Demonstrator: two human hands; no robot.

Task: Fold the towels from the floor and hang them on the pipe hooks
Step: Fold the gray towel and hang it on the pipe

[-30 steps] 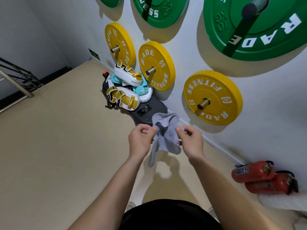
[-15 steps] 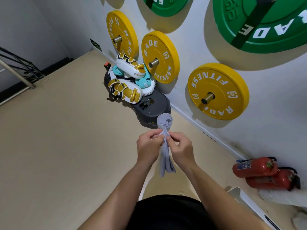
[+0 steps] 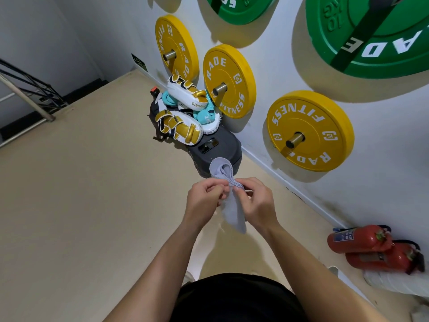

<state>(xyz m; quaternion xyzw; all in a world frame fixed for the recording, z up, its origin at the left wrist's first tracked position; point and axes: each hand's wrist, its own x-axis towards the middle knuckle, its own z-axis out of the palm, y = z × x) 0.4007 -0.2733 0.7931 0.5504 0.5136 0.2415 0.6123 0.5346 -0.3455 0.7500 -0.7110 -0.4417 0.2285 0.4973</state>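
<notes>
A small pale grey towel (image 3: 233,212) hangs folded lengthwise between my hands at chest height. Its top loops up above my fingers, and its lower end dangles below them. My left hand (image 3: 204,201) pinches the towel's upper part from the left. Pressed close against it from the right, my right hand (image 3: 254,202) grips the same bunched fold. Metal pegs (image 3: 294,140) stick out of the white wall to my right, each carrying a yellow weight plate (image 3: 310,130).
Boxing pads (image 3: 178,126) lie piled on a dark grey base (image 3: 216,154) against the wall ahead. Two red fire extinguishers (image 3: 362,239) lie on the floor at right. A black metal frame (image 3: 25,89) stands at far left. Green plates (image 3: 371,33) hang higher up.
The towel was spread loosely between my separated hands; my hands have come together and the towel is now folded into a narrow strip. The view has tilted slightly downward.
</notes>
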